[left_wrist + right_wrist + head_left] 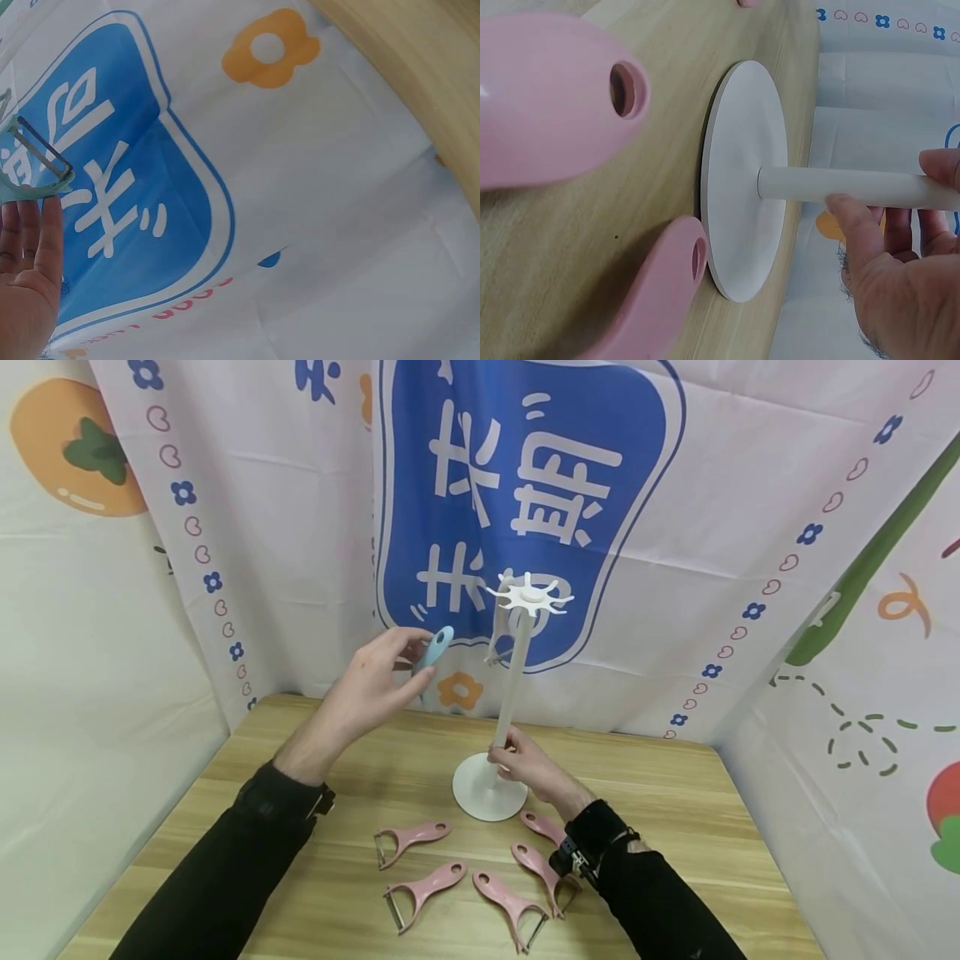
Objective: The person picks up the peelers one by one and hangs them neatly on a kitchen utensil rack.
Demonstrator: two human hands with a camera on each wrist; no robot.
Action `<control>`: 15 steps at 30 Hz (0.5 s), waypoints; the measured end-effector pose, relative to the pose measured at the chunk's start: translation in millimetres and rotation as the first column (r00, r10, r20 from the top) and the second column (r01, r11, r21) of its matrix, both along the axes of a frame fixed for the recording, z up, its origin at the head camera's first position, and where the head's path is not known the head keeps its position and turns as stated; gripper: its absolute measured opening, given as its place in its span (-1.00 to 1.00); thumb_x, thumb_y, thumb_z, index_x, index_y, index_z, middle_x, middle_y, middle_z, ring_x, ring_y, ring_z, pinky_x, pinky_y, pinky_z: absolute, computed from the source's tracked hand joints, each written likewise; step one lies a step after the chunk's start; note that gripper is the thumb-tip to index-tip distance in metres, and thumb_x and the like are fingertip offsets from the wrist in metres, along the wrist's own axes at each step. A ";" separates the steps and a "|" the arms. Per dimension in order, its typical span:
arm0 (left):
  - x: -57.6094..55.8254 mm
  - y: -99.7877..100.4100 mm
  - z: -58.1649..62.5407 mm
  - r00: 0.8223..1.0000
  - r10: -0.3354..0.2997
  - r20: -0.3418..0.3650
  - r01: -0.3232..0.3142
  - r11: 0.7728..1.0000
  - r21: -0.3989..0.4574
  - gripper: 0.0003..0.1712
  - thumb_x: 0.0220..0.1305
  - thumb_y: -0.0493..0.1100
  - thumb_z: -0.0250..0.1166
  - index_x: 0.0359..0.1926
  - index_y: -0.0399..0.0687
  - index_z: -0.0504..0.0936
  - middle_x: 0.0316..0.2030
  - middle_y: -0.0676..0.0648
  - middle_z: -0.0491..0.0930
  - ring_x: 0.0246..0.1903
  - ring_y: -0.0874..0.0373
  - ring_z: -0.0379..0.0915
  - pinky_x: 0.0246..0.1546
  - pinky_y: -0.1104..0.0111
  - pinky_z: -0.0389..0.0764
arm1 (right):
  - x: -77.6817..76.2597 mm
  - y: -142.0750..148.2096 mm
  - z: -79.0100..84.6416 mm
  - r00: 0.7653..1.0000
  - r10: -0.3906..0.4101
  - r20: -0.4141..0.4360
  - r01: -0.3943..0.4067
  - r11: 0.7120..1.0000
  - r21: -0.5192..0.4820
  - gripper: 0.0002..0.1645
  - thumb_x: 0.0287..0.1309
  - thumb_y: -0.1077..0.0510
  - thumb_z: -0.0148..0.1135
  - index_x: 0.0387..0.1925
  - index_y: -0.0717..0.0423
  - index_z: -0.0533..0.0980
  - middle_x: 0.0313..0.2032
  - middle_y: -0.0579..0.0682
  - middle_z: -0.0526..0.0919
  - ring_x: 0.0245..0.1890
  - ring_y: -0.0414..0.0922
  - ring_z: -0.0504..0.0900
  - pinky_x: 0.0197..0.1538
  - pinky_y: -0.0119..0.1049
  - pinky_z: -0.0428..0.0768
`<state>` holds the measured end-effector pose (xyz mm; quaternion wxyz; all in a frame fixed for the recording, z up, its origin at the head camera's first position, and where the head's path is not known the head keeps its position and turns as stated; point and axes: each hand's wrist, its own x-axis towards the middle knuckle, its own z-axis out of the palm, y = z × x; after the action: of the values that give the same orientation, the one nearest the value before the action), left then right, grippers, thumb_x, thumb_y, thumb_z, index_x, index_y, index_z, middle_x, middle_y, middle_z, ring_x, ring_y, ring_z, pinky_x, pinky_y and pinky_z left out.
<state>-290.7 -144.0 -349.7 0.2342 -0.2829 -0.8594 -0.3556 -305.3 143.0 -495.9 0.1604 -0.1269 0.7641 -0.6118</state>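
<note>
My left hand (375,681) pinches a light blue peeler (437,647) in the air, left of the white stand's hooks. In the left wrist view the peeler's metal blade (41,148) stands above my fingertips. My right hand (534,766) grips the lower pole (840,185) of the white stand, just above its round base (483,802). The stand has a ring of hooks (531,595) on top. A pale peeler (501,625) hangs from a hook on its back left side, partly blending with the backdrop.
Several pink peelers lie on the wooden table in front of the stand, one (427,893) nearer the left and one (510,906) nearer the right. My right wrist partly covers another pink peeler (542,827). A printed cloth backdrop (300,568) rises behind the table.
</note>
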 end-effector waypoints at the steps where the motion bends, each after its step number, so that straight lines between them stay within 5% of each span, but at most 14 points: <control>1: -0.3 0.9 1.7 1.000 -0.004 -0.001 0.004 1.000 0.003 -0.50 0.36 -0.15 0.39 0.27 0.02 0.49 -0.04 0.12 0.50 -0.04 0.23 0.53 0.04 0.31 0.70 | 0.0 0.1 0.4 1.000 0.003 0.001 -0.003 1.000 -0.002 -0.75 0.40 0.27 0.14 0.02 0.31 0.41 -0.09 0.16 0.43 0.07 0.09 0.50 0.25 0.33 0.51; 11: -2.1 11.7 14.8 1.000 -0.030 0.000 0.030 0.998 0.059 -0.48 0.42 -0.09 0.34 0.34 0.05 0.47 0.01 0.10 0.51 0.02 0.26 0.52 0.09 0.31 0.68 | 17.4 -1.5 26.4 1.000 0.026 -0.005 -0.026 1.000 -0.013 -0.78 0.41 0.29 0.11 0.01 0.32 0.40 -0.08 0.19 0.46 0.06 0.08 0.52 0.29 0.35 0.46; 15: -3.1 15.2 20.7 1.000 -0.031 0.007 0.030 0.996 0.083 -0.49 0.44 -0.06 0.32 0.35 0.04 0.47 0.02 0.09 0.52 0.02 0.25 0.52 0.08 0.31 0.68 | 14.0 -1.4 21.6 1.000 0.021 0.000 -0.021 1.000 -0.010 -0.76 0.42 0.27 0.12 0.03 0.32 0.41 -0.08 0.18 0.47 0.04 0.06 0.52 0.28 0.33 0.49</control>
<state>-293.9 -128.8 -329.0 0.2367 -0.2845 -0.8405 -0.3957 -291.3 141.5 -474.3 0.1660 -0.1357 0.7596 -0.6140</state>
